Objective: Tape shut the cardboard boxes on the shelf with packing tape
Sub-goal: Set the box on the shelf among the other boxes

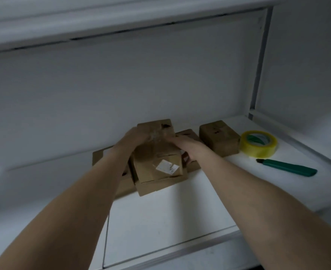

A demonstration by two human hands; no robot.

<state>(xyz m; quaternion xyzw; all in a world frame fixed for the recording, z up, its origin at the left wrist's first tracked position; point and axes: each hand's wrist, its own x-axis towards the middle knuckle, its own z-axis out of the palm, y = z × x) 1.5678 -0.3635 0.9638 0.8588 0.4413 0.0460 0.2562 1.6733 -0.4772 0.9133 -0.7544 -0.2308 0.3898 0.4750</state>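
A small cardboard box (157,162) with a white label sits on top of a stack of flatter cardboard boxes (153,187) in the middle of the white shelf (170,211). A strip of clear tape runs over its top. My left hand (136,136) lies over the box's far left top edge, fingers bent onto it. My right hand (182,146) presses against the box's right side, fingers stretched toward the top. Another shut cardboard box (219,137) stands to the right. A yellow roll of packing tape (259,143) lies beside it.
A green utility knife (287,167) lies on the shelf in front of the tape roll. The shelf's back wall rises close behind the boxes, an upper shelf board hangs overhead, and a metal upright (258,75) stands at the right.
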